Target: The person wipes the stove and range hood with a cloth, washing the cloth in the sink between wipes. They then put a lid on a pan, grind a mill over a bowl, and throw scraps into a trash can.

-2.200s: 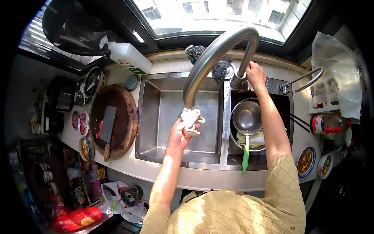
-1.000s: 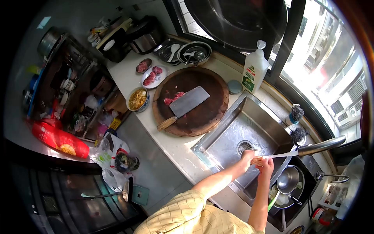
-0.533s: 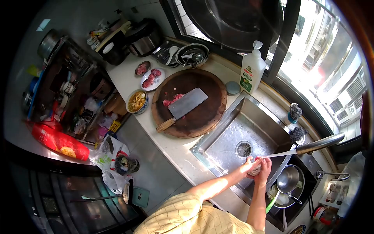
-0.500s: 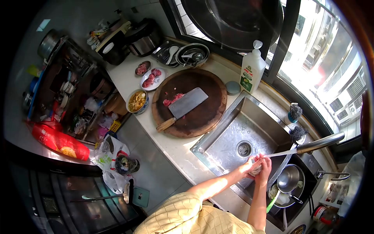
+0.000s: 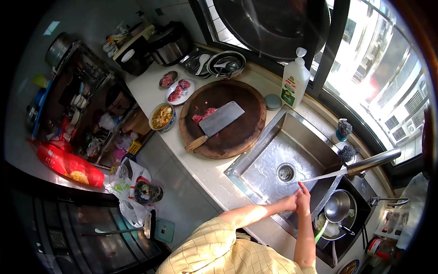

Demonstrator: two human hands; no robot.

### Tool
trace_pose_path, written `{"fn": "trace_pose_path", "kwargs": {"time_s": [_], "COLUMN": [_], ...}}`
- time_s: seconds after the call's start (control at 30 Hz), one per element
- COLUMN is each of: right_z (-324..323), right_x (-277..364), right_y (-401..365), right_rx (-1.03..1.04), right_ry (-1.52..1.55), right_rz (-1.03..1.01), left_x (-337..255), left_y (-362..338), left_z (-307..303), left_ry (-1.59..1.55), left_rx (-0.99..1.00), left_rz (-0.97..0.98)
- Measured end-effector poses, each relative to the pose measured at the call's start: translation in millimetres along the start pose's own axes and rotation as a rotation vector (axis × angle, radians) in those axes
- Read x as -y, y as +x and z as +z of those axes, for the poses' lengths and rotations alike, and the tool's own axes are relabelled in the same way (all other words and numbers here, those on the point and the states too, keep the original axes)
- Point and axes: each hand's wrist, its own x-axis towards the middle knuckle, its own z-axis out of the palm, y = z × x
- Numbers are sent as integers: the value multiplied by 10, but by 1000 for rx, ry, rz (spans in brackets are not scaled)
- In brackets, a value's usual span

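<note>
My left hand and my right hand are pressed together over the near side of the steel sink. A finger of my right hand stretches toward the water stream, which runs from the tap. My left hand's fingers are mostly hidden against my right hand. Nothing held shows between them. Below the stream is the round drain.
Left of the sink, a cleaver lies beside chopped meat on a round chopping board. A white bottle stands behind the sink. A pan sits in the dark basin on the right.
Both hands have shifted slightly down and toward me, out of the water stream. They were cupped around each other under it, and now a finger points up toward the stream.
</note>
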Motion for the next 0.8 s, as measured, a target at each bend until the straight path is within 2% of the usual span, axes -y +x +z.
{"fn": "trace_pose_path", "kwargs": {"time_s": [0.03, 0.13, 0.2, 0.33, 0.4, 0.43, 0.47, 0.53, 0.6, 0.63, 0.73, 0.77, 0.8], "right_z": [21, -24, -65, -203, -202, -185, -129, -55, -233, -341, -590, -602, -766], "right_x": [48, -54, -102, -228, -206, -191, 35, 107, 10, 149, 685, 995, 1186], "right_y": [-65, -3, 31, 161, 135, 143, -13, -11, 151, 118, 34, -68, 47], "right_rx": [-10, -84, -150, -232, -258, -249, -198, -163, -115, -142, -410, -565, -700], "right_ry": [7, -15, 26, 161, 69, 51, 69, -11, -207, -242, -223, -215, -76], "right_rz": [25, -8, -33, -105, -126, -123, 15, -26, -416, -409, -585, -645, -641], "left_x": [-581, -836, -642, -632, -596, -724, -845, -899, -764, -674, -494, -515, -516], "left_y": [-177, -311, -290, -236, -183, -204, -195, -151, -146, -127, 4, 25, 20], "left_z": [-306, -350, -218, -112, -61, -119, -182, -173, -161, -145, -157, -195, -218], "left_ry": [204, 387, 496, 605, 655, 630, 610, 458, 348, 288, -27, -22, -33], "left_rx": [132, 123, 45, 69, 78, 118, 149, 58, 11, -20, 13, 44, 59], "left_rz": [-255, -272, -168, -67, -121, -153, -190, -374, -283, -245, -187, -267, -292]}}
